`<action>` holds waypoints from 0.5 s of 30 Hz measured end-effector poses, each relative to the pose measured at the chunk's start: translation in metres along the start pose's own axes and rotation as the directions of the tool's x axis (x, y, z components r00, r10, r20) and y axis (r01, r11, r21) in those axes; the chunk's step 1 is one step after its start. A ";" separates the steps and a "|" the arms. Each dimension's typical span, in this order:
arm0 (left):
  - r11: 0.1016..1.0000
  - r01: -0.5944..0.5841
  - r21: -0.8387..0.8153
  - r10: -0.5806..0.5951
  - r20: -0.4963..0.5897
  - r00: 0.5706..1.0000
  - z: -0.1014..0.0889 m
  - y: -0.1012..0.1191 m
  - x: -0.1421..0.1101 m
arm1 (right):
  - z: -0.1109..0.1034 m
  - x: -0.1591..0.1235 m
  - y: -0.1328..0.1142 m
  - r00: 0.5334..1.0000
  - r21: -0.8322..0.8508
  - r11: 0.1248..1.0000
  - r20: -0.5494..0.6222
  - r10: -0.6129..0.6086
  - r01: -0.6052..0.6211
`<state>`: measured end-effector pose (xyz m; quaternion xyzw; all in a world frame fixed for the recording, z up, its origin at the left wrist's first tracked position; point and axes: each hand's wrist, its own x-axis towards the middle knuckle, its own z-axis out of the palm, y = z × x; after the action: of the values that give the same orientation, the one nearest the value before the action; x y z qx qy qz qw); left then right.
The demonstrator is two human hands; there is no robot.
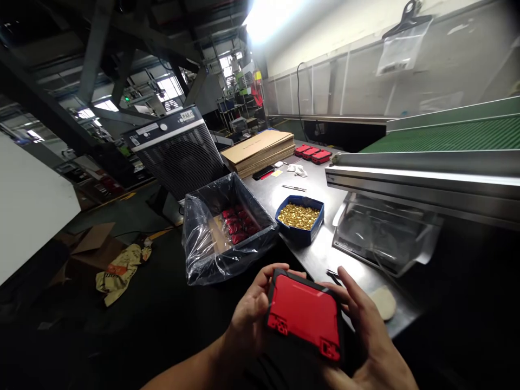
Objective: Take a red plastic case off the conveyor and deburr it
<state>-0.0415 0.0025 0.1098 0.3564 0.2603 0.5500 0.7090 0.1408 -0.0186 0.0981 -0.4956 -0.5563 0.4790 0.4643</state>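
A red plastic case (pixel 306 309) with a black frame is held between both hands, its red face turned up and tilted. My left hand (pixel 254 309) grips its left edge, fingers curled behind the far corner. My right hand (pixel 365 330) is around the right side, with the index finger raised off the case and the thumb low near the bottom edge. Beyond the case sits a blue bin (pixel 300 233) of small gold-coloured metal parts. To its left, a plastic-lined crate (pixel 255 252) holds several red pieces (pixel 238 222) on cardboard.
Flat cardboard stack (pixel 260 146), more red cases (pixel 312 153), tweezers (pixel 294 188) and a dark phone-like object (pixel 264 172) lie on the metal table (pixel 268 197). A green conveyor (pixel 447 135) runs at right above a clear tray (pixel 377 233). A fan heater-like unit (pixel 179 151) stands behind the crate.
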 end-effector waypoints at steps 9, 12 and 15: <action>0.978 0.097 0.183 -0.033 -0.326 0.945 0.017 0.013 0.003 | 0.004 -0.003 0.006 0.998 0.003 0.998 0.034 -0.058 0.058; 0.979 0.102 0.179 -0.027 -0.377 0.926 0.018 0.011 0.004 | 0.005 -0.003 0.010 0.998 0.019 0.999 0.049 -0.050 0.049; 0.974 0.097 0.203 -0.009 -0.395 0.919 0.018 0.008 0.005 | 0.005 -0.001 0.015 0.995 0.046 0.996 0.065 -0.074 0.071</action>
<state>-0.0318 0.0051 0.1274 0.3079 0.4653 0.5586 0.6138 0.1378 -0.0196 0.0830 -0.4487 -0.5785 0.4899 0.4734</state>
